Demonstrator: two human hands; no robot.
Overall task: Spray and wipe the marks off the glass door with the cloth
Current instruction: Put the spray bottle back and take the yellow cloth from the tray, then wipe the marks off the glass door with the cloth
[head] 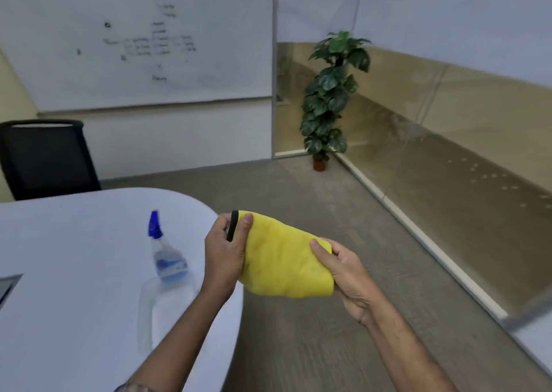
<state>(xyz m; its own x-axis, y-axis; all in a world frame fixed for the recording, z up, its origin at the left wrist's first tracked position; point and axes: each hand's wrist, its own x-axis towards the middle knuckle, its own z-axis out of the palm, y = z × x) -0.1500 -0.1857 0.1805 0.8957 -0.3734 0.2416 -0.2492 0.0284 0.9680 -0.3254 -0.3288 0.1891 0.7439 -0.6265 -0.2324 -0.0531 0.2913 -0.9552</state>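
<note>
A yellow cloth with a black edge is stretched between both hands, over the floor just right of the table. My left hand pinches its upper left corner at the black trim. My right hand grips its right edge. A clear spray bottle with a blue nozzle and blue liquid stands on the white table, just left of my left hand and apart from it. The glass wall runs along the right side, with small spots low on the pane.
A black office chair stands behind the table at the left. A potted plant stands in the far corner by the glass. A whiteboard with writing covers the back wall. Grey carpet lies between table and glass.
</note>
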